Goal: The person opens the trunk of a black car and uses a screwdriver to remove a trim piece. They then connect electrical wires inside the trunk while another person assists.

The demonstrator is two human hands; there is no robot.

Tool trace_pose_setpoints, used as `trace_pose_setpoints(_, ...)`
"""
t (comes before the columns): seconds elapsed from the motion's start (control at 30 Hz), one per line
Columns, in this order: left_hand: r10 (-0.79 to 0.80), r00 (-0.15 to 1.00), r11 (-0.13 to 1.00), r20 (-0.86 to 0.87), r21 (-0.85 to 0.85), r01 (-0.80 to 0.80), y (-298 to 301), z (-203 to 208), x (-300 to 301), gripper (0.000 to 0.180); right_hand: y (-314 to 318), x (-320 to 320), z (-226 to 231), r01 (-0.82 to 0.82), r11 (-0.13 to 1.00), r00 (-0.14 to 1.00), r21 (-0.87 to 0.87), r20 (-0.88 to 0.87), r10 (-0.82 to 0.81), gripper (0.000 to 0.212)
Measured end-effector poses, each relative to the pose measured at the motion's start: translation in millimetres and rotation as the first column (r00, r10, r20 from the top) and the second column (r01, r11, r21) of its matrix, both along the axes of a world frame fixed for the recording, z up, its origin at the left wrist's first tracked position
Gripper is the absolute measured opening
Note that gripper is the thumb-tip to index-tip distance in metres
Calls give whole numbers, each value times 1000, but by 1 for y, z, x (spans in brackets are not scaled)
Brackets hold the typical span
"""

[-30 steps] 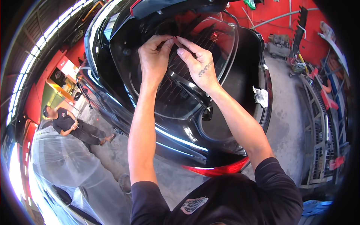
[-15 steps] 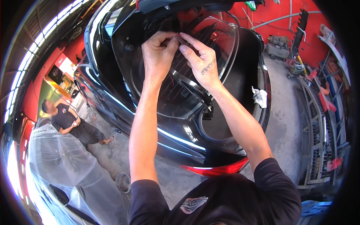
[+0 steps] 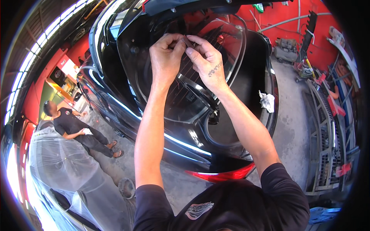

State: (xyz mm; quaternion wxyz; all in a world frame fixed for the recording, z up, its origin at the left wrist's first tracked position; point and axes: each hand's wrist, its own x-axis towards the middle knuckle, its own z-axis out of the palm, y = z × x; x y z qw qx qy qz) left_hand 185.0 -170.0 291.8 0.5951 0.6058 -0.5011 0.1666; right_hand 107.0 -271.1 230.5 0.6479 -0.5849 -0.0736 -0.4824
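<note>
My left hand (image 3: 166, 57) and my right hand (image 3: 208, 61) meet at the fingertips, both in a pinch. Between them is a small dark strip (image 3: 187, 42), mostly covered by the fingers, so its exact kind is unclear. Both hands are over the rear glass (image 3: 175, 102) of a black car (image 3: 181, 140), where thin heating lines show. Below my right hand, a black wiper-like arm (image 3: 198, 90) crosses the glass. A crumpled white cloth or paper (image 3: 266, 101) lies on the car's right edge. The red tail light (image 3: 223, 174) is close to my body.
At left, a person (image 3: 73, 123) in dark clothes stands beside a car under plastic sheeting (image 3: 65, 154). A round container (image 3: 126, 187) sits on the floor. Metal racking (image 3: 327, 142) lines the right side, with a grey machine (image 3: 286, 50) farther back by the red wall.
My hands have shifted slightly right and down, still pinched together. The person at left has turned and lowered an arm, with something white now showing in one hand.
</note>
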Motion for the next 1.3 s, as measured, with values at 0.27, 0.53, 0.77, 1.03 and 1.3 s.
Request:
trace_pose_setpoints(0.27, -79, 996, 996, -29, -37, 78, -3, -7, 5, 12, -3, 4, -1, -171, 981, 985, 88, 40, 168, 33)
trace_pose_setpoints(0.53, -129, 991, 990, -44, -72, 125, -4, -11, 8, 9, -6, 5, 5, -133, 989, 991, 59, 10, 132, 32)
trace_pose_setpoints(0.77, -90, 996, 994, -27, -59, 88, -3, -10, 6, 10, -8, 3, 9, -82, 996, 996, 29, -30, 82, 33)
trace_pose_setpoints(1.03, -115, 988, 993, -100, 12, 117, -1, -9, 9, 18, -12, 2, 8, -136, 991, 990, -14, -37, 136, 35)
trace_pose_setpoints(1.3, -161, 981, 986, -113, 15, 164, -1, -10, 14, 18, -11, 3, 11, -116, 991, 993, -71, -27, 115, 34)
